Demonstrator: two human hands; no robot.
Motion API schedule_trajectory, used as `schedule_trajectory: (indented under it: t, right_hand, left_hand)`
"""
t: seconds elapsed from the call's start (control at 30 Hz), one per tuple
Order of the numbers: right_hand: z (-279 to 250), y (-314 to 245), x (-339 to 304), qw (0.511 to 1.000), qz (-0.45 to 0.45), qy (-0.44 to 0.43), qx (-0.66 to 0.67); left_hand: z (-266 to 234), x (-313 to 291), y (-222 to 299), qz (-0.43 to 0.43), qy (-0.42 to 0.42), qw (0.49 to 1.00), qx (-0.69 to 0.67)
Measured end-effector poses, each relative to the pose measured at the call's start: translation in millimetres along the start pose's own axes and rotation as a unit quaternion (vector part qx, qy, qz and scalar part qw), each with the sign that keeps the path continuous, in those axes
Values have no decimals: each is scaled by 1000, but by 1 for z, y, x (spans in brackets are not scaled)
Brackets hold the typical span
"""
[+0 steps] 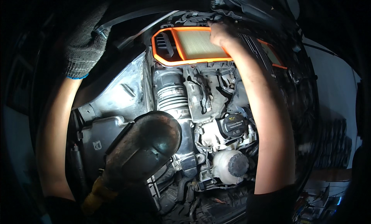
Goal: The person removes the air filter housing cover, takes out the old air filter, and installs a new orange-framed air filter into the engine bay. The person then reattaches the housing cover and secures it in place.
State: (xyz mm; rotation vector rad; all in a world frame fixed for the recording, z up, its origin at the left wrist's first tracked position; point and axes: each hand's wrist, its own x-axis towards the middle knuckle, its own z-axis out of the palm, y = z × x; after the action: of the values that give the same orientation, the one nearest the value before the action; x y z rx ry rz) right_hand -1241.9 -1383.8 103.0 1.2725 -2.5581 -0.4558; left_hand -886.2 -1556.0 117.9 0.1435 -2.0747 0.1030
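Note:
At the far side of the engine bay is a rectangular air filter (201, 46), with an orange rim and pale pleats. My bare right hand (222, 34) is at its far right edge, fingers curled closed against the rim; the fingertips are partly hidden. My left hand (85, 48), in a grey knitted glove with a blue cuff, is raised at the upper left beside a dark panel edge. A small ribbed metal piece (101, 33) shows against that glove. Its fingers fade into shadow, so I cannot tell what they hold.
A dark rounded oblong part (150, 143) stands in front, above a yellowish glove-like shape (98, 195). Behind it are a ribbed hose (172, 94), a black oil cap (234, 125) and a whitish reservoir (230, 166). Another orange-rimmed part (275, 56) lies right of my right forearm.

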Motion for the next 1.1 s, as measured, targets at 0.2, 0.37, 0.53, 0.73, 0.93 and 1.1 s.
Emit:
schedule_trajectory:
  t: [0.2, 0.37, 0.53, 0.73, 0.93, 1.1]
  right_hand:
    - [50, -5, 13, 987, -29, 34, 154]
    - [46, -17, 20, 981, -33, -6, 193]
    - [50, 9, 1, 969, -49, 60, 236]
    - [32, 15, -18, 919, 48, 141, 364]
    - [45, 25, -30, 899, 69, 248, 354]
    - [38, 26, -35, 908, 64, 238, 340]
  left_hand:
    - [-8, 0, 0, -5, -32, 999, 23]
    - [-11, 1, -5, 32, -13, 999, 38]
    - [-4, 3, 8, -10, -22, 999, 44]
    - [-36, 14, 1, -57, -77, 993, 66]
    - [-40, 47, 23, 142, -59, 957, 247]
    - [-77, 71, 21, 290, -75, 823, 482]
